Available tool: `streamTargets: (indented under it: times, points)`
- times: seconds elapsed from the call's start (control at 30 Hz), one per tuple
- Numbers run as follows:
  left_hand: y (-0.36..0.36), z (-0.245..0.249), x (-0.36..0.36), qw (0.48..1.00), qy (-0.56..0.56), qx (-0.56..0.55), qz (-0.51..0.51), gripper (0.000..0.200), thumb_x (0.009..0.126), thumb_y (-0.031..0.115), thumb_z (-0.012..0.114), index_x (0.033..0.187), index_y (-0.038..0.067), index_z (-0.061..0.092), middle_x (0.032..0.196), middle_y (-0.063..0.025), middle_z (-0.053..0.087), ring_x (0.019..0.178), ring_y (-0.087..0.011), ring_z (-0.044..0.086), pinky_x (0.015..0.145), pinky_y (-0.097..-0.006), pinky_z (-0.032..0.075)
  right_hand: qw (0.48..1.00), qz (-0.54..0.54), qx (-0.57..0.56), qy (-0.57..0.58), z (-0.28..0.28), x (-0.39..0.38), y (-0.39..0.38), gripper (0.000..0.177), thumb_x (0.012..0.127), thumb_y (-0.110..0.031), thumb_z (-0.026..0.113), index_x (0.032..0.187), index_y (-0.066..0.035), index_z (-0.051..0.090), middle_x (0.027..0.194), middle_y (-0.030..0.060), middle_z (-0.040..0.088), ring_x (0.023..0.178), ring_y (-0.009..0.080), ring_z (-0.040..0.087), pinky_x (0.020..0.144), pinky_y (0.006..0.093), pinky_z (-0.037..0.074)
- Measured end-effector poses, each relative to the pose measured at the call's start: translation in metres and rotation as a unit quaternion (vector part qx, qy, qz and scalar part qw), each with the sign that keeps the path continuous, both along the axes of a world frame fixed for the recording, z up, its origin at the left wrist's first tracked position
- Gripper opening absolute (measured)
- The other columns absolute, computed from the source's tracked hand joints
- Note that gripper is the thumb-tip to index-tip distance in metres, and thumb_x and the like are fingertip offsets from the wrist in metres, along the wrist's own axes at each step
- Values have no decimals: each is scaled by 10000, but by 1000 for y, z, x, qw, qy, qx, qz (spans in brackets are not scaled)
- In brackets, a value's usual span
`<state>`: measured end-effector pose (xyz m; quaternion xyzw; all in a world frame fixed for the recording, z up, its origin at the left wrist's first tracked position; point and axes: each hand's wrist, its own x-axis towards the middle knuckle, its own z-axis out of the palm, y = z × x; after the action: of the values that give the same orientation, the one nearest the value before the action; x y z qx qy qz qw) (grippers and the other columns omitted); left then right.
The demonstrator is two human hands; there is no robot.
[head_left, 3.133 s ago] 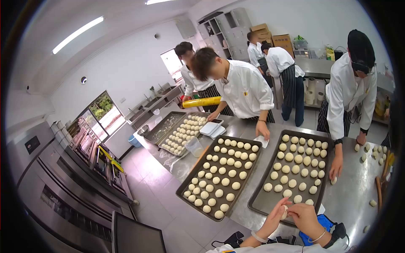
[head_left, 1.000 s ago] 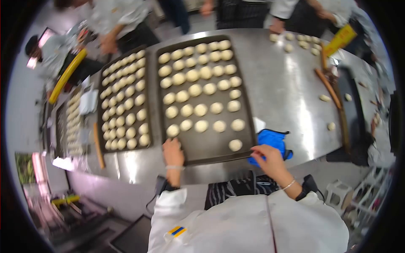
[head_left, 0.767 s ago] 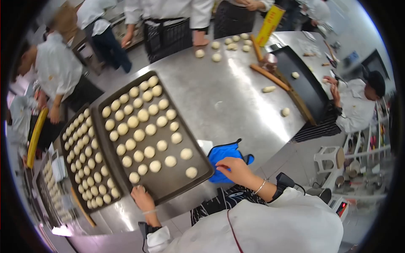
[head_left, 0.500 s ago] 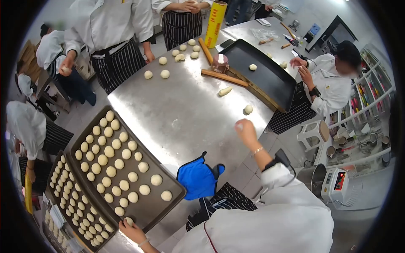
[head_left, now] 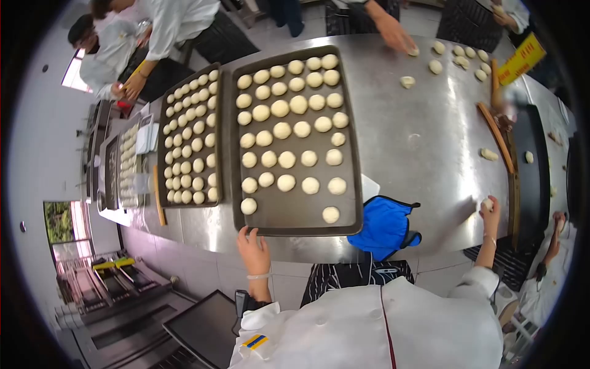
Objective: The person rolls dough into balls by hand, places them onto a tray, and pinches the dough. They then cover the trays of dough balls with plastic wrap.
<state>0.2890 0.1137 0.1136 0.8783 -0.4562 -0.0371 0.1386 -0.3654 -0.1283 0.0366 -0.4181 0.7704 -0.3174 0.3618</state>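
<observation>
My left hand (head_left: 254, 252) is at the near rim of a dark baking tray (head_left: 289, 222), fingers apart, fingertips at the edge, with no dough in it. Rows of round pale dough balls fill most of this tray. One dough ball (head_left: 248, 206) sits just beyond my left fingers, and another lies near the right corner. Over at the right side of the steel table (head_left: 424, 154), my right hand (head_left: 490, 216) has its fingers closed around a dough ball (head_left: 487, 203). A blue oven mitt (head_left: 382, 227) lies by the tray's near right corner.
A second tray (head_left: 218, 132) of dough balls stands to the left, beside a rolling pin (head_left: 159, 195). Rolling pins (head_left: 496, 136), a dough piece (head_left: 489, 154) and a black tray (head_left: 531, 184) are at right. Across the table, a co-worker's hand (head_left: 393, 32) touches dough.
The view has turned left. My left hand has drawn back from the dough ball at the tray's near corner to the rim. My right hand has closed on a dough ball from the table.
</observation>
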Motion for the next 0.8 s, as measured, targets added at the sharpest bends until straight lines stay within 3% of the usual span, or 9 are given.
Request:
streamTargets:
  times: [0.03, 0.13, 0.2, 0.27, 0.3, 0.37, 0.43, 0.63, 0.8]
  points:
    - [6, 0, -1, 1000, 5, -4, 16, 301, 782, 19, 629, 1081, 16, 597, 1235, -199, 480, 1145, -377, 459, 954, -435, 400, 997, 32, 8, -74, 24, 42, 4, 334, 860, -63, 594, 1192, -62, 553, 1035, 52, 571, 861, 122, 562, 707, 242, 524]
    - [23, -9, 2, 998, 18, -15, 52, 301, 789, 13, 620, 1090, 13, 599, 1235, -189, 484, 1149, -367, 460, 965, -424, 399, 958, 205, 50, -193, 77, 194, 15, 359, 855, -106, 631, 1200, -58, 544, 1006, 25, 577, 854, 107, 571, 742, 254, 519]
    - [29, -16, 3, 996, 44, -37, 70, 302, 792, 9, 609, 1094, 10, 600, 1236, -184, 483, 1153, -367, 458, 966, -423, 398, 898, 336, 134, -250, 85, 294, 21, 426, 810, -38, 680, 1210, -46, 533, 1034, 36, 585, 910, 126, 589, 773, 261, 516]
    - [31, -12, 3, 994, 47, -52, 78, 310, 786, 11, 613, 1095, 12, 597, 1228, -191, 482, 1138, -373, 460, 952, -434, 400, 820, 481, 67, -304, 91, 393, 40, 469, 799, -48, 699, 1233, -54, 520, 1074, 45, 582, 966, 140, 581, 774, 277, 519]
    - [34, -10, 3, 994, 51, -66, 72, 318, 780, 14, 618, 1096, 13, 594, 1219, -197, 481, 1124, -380, 462, 938, -445, 403, 787, 583, 16, -200, 89, 432, 47, 481, 779, -65, 711, 1219, -53, 517, 1127, 88, 576, 986, 197, 593, 789, 319, 513]
    - [43, -6, 7, 992, 48, -75, 84, 307, 786, 11, 610, 1092, 9, 592, 1218, -195, 480, 1117, -376, 463, 926, -439, 410, 727, 664, -70, -161, 91, 506, 61, 450, 745, -18, 701, 1163, -35, 534, 1167, 134, 543, 1006, 295, 573, 867, 326, 474]
    - [54, -4, 11, 991, 45, -84, 89, 297, 792, 9, 603, 1088, 4, 590, 1217, -193, 478, 1111, -372, 464, 915, -433, 416, 694, 685, -143, -167, 61, 561, 77, 461, 692, 3, 701, 1122, -43, 543, 1156, 158, 526, 1013, 357, 534, 887, 361, 451]
    - [92, -1, 19, 985, 48, -100, 132, 264, 814, 7, 579, 1077, -3, 592, 1210, -187, 476, 1107, -360, 463, 870, -410, 441, 570, 786, -216, -108, -4, 634, 102, 314, 737, 53, 577, 1037, -40, 578, 1054, 121, 526, 957, 319, 527, 865, 382, 455]
    - [112, -11, 24, 980, 71, -104, 154, 262, 811, 8, 581, 1072, 5, 604, 1222, -185, 478, 1106, -359, 466, 872, -411, 438, 568, 789, -223, -66, -6, 639, 112, 300, 740, 68, 551, 1018, -38, 587, 1053, 121, 529, 955, 309, 529, 853, 380, 462]
